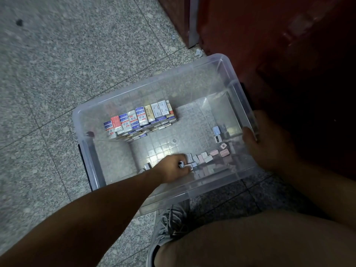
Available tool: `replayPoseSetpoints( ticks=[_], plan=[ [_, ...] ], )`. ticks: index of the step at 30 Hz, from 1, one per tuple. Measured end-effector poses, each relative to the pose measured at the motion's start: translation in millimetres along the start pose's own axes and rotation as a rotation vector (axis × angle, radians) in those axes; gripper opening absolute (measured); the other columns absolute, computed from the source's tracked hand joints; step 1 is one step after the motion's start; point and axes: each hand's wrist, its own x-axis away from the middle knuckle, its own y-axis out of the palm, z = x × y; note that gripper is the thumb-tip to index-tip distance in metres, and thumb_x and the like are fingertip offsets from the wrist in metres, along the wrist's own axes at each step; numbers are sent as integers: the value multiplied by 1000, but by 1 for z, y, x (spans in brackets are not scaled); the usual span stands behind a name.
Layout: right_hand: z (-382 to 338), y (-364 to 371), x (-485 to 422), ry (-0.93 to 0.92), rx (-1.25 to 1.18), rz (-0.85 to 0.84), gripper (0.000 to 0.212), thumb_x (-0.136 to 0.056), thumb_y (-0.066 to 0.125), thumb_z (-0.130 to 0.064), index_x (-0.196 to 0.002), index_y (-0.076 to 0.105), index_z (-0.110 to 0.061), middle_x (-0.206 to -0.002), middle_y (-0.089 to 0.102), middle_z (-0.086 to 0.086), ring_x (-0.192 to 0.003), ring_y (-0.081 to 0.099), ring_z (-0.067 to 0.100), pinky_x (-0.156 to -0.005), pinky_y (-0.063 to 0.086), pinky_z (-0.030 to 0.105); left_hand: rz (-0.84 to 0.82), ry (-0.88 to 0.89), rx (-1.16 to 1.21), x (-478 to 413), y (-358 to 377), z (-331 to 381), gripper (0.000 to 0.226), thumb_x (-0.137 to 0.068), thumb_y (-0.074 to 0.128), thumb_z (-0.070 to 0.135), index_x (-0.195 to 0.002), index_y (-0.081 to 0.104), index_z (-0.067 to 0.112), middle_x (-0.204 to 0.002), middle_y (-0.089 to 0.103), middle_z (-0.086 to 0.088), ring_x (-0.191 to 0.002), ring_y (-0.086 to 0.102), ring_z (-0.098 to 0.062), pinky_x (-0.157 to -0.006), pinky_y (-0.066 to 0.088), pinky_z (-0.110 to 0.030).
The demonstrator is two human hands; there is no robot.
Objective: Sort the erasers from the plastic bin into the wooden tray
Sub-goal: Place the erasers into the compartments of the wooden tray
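Now | left grip [171,167] curls round eraser [187,166] | inside plastic bin [134,88]

Head-worn wide view, steeply downward, close above plastic bin [159,139]

Grey sneaker [167,227] on speckled floor [57,78], near red cabinet [269,45].

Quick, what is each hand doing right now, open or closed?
Left hand: closed on small erasers inside the plastic bin.
Right hand: closed on the bin's right rim.
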Motion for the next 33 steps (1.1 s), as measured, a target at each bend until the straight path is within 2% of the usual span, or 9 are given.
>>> replayPoseSetpoints(
  ticks=[5, 9, 12, 14, 18, 21, 25, 29, 33],
  plan=[
    [-5, -4, -1, -2, 20, -17, 35, -96, 57, -30, -122, 53, -7, -102, 63, 18, -90, 62, 42, -77, 50, 42, 66, -2, 305, 19, -13, 15, 16, -87, 75, 40, -81, 66, 28, -95, 68, 16, -83, 64, -9, -84, 53, -34],
    [-14, -15, 1, 56, 69, -125, 42, -95, 61, -38, -124, 53, -9, -106, 63, 19, -96, 62, 41, -82, 50, 42, 119, 10, 570, 57, -38, 60, 19, -91, 77, 20, -86, 67, 4, -62, 54, 4, -49, 42, -7, -50, 36, -20],
    [-26, -44, 8, 72, 8, -72, 31, -92, 67, -31, -115, 62, -10, -103, 65, 16, -94, 63, 38, -82, 52, 42, 176, 61, 611, 87, -60, 108, 14, -92, 75, 15, -86, 64, 8, -48, 49, 9, -38, 34, -5, -40, 28, -16],
    [-41, -74, 20, -2, -150, 7, 13, -88, 71, -13, -100, 70, -14, -90, 67, 9, -85, 65, 29, -79, 53, 39, 233, 134, 617, 105, -74, 145, 14, -91, 75, 13, -86, 62, 10, -47, 50, 10, -36, 36, -3, -39, 29, -15],
    [-74, -158, 59, -164, -345, 11, 28, -85, 75, -2, -108, 74, -17, -91, 63, -7, -78, 62, 7, -72, 45, 9, 314, 370, 520, 143, -98, 228, 17, -87, 79, 15, -85, 66, 5, -51, 48, 12, -39, 36, -2, -42, 30, -15],
    [-83, -218, 90, -220, -355, -3, 28, -87, 77, -11, -109, 75, -27, -99, 66, -8, -87, 66, 9, -75, 47, 14, 255, 518, 476, 171, -101, 292, 17, -88, 77, 10, -88, 67, -3, -48, 50, 15, -41, 40, 2, -44, 32, -12],
    [-68, -272, 132, -209, -326, 192, 14, -88, 78, -24, -98, 77, -33, -95, 70, -10, -90, 66, 10, -80, 50, 25, 206, 684, 419, 200, -87, 365, 20, -87, 79, 15, -85, 68, -1, -54, 52, 11, -47, 40, -3, -46, 31, -17],
    [-35, -311, 179, -116, -446, 349, 6, -86, 80, -24, -88, 76, -28, -81, 71, -11, -74, 64, 7, -69, 49, 27, 127, 786, 337, 215, -58, 428, 23, -89, 77, 19, -90, 70, -3, -60, 53, 1, -52, 41, -7, -51, 32, -21],
    [0, -334, 220, 0, -595, 487, 15, -86, 79, -12, -83, 73, -25, -67, 67, -16, -60, 58, 8, -60, 47, 23, 42, 821, 262, 222, -26, 486, 24, -90, 76, 20, -92, 70, -3, -56, 48, 5, -47, 39, -8, -51, 33, -24]
  ],
)
